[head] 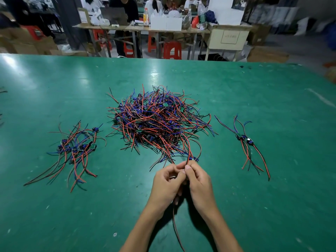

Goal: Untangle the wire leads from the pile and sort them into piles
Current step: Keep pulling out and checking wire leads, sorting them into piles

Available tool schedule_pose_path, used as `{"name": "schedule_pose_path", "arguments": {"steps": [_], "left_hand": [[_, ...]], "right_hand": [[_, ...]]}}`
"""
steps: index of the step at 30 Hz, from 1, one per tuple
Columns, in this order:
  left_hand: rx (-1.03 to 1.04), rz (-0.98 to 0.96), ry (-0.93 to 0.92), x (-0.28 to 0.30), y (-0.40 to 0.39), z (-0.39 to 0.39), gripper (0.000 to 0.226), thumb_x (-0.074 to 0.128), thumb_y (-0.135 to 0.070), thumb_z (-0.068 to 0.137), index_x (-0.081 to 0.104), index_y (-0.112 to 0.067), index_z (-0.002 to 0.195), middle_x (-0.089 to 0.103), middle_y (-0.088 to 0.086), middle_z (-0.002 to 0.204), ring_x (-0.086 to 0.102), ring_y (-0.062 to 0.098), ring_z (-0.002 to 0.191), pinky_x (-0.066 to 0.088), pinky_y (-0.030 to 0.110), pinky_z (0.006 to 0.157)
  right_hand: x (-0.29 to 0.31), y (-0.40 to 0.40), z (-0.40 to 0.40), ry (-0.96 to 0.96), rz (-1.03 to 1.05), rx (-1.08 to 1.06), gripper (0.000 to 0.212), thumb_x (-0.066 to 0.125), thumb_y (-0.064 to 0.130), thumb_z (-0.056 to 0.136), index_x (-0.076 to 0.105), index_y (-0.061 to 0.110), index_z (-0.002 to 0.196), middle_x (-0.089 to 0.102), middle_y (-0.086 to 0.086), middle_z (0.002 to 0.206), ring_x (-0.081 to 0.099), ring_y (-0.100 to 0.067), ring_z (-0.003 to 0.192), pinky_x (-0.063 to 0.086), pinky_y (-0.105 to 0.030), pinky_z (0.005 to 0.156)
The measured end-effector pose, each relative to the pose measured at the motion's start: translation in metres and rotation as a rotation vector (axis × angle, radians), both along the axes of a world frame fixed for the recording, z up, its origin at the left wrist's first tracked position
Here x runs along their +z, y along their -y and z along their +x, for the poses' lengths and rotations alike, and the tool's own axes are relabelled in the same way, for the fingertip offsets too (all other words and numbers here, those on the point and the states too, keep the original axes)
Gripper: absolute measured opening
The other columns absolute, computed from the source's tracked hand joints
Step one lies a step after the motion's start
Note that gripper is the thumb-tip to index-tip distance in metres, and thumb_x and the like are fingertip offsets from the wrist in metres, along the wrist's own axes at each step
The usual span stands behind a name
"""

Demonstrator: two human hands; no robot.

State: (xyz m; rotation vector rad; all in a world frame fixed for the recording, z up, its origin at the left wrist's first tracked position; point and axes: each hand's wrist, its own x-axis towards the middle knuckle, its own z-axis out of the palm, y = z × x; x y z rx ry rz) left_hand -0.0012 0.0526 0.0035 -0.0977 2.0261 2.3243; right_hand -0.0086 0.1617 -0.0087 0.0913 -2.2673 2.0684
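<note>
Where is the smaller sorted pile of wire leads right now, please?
In the head view, the smaller sorted pile lies on the green table, right of the big tangled pile.

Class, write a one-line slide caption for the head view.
Both hands, left and right, pinch one lead from the central tangle, sorted piles left and right.

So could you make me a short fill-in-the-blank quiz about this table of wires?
1. The table top is ___ in colour.
2. The biggest wire pile lies in the ___ of the three.
3. The smallest pile lies on the person's ___ side.
4. The left hand and right hand both pinch a ___.

Missing words: green; middle; right; wire
</note>
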Motion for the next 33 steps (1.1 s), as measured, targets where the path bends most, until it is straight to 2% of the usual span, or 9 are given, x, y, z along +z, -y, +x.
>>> {"name": "schedule_pose_path", "arguments": {"steps": [5,8,10,16,21,24,26,29,33], "left_hand": [[-0.046,-0.024,0.006,0.000,0.004,-0.001,0.026,0.062,-0.010,0.096,0.056,-0.012,0.071,0.070,0.003,0.074,0.037,0.016,0.037,0.027,0.017,0.032],[-0.109,-0.021,-0.003,0.002,0.006,0.000,0.018,0.064,-0.016,0.085,0.054,-0.010,0.072,0.055,0.006,0.054,0.036,0.015,0.032,0.026,0.016,0.032],[-0.150,-0.013,0.000,0.001,0.009,0.000,0.018,0.064,-0.016,0.085,0.053,-0.011,0.072,0.052,0.007,0.053,0.036,0.014,0.031,0.026,0.015,0.032],[-0.223,-0.018,0.010,0.002,0.013,-0.001,0.019,0.065,-0.018,0.083,0.051,-0.014,0.070,0.048,0.016,0.057,0.033,0.016,0.032,0.024,0.015,0.032],[-0.187,0.127,0.070,0.003,0.016,-0.001,0.018,0.066,-0.018,0.081,0.053,-0.016,0.069,0.045,0.004,0.055,0.033,0.012,0.032,0.027,0.014,0.033],[-0.172,0.208,0.088,0.004,0.016,0.000,0.018,0.065,-0.021,0.084,0.057,-0.019,0.067,0.049,0.005,0.059,0.034,0.011,0.030,0.028,0.015,0.031],[-0.182,0.207,0.105,0.005,0.017,-0.001,0.017,0.067,-0.027,0.084,0.064,-0.018,0.071,0.052,0.007,0.061,0.036,0.010,0.031,0.030,0.016,0.031],[-0.273,0.194,0.117,0.006,0.022,-0.001,0.027,0.068,-0.036,0.090,0.072,-0.010,0.083,0.060,0.011,0.071,0.045,0.011,0.040,0.040,0.020,0.037],[-0.370,0.223,0.146,0.007,0.030,0.001,0.025,0.072,-0.016,0.091,0.071,-0.005,0.114,0.074,0.021,0.110,0.069,0.018,0.064,0.056,0.024,0.060]], "right_hand": [[0.000,0.010,-0.005,0.007,-0.015,-0.124,0.026,0.045,0.038,0.091,0.068,0.028,0.085,0.063,0.007,0.066,0.056,-0.011,0.060,0.049,-0.032,0.058],[0.009,0.008,-0.020,0.086,-0.087,-0.208,0.028,0.044,0.033,0.085,0.071,0.029,0.081,0.067,0.005,0.072,0.057,-0.007,0.062,0.047,-0.027,0.060],[0.017,0.005,-0.030,0.105,-0.102,-0.223,0.030,0.044,0.033,0.084,0.072,0.028,0.078,0.072,0.004,0.083,0.059,-0.007,0.064,0.048,-0.024,0.058],[0.040,-0.004,-0.056,0.183,-0.194,-0.297,0.034,0.045,0.015,0.095,0.073,0.022,0.077,0.071,0.006,0.078,0.056,-0.006,0.055,0.040,-0.018,0.044],[0.046,-0.006,-0.053,0.378,-0.574,-0.078,0.022,0.045,0.026,0.104,0.065,0.019,0.098,0.078,-0.001,0.099,0.060,-0.012,0.065,0.045,-0.027,0.059],[0.042,-0.005,-0.031,0.301,-0.401,0.070,0.031,0.048,0.034,0.104,0.074,0.017,0.102,0.077,-0.004,0.098,0.062,-0.009,0.067,0.050,-0.023,0.056],[0.038,-0.004,-0.018,0.222,-0.250,0.120,0.025,0.058,0.031,0.101,0.078,0.017,0.095,0.076,-0.006,0.092,0.062,-0.011,0.061,0.050,-0.021,0.053],[0.033,-0.012,-0.017,0.145,-0.233,0.007,0.021,0.063,0.026,0.099,0.079,0.015,0.092,0.075,-0.012,0.088,0.061,-0.015,0.059,0.050,-0.022,0.051],[0.028,-0.030,-0.025,0.110,-0.255,-0.151,0.021,0.066,0.033,0.094,0.078,0.015,0.094,0.075,-0.009,0.079,0.063,-0.014,0.057,0.049,-0.020,0.048]]}}
